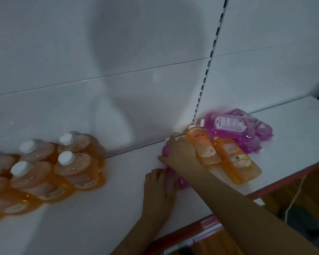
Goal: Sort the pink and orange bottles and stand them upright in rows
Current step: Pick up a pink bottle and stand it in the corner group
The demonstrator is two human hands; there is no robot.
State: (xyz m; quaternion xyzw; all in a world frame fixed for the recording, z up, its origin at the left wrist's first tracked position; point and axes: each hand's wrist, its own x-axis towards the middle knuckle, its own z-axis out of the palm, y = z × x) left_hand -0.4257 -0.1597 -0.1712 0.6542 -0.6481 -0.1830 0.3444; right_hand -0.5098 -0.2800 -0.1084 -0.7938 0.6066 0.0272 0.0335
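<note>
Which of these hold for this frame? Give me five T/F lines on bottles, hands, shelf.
1. The orange bottles at left stand upright with white caps. True.
2. Two orange bottles lie flat beside the pink pile. True; they lie near the shelf's front edge.
3. The pink bottles at right stand in a row. False; they lie in a heap.
4. Both hands are off the shelf. False; the left hand and right hand are on a pink bottle.
5. The right arm reaches across the flat orange bottles' near ends. True.
</note>
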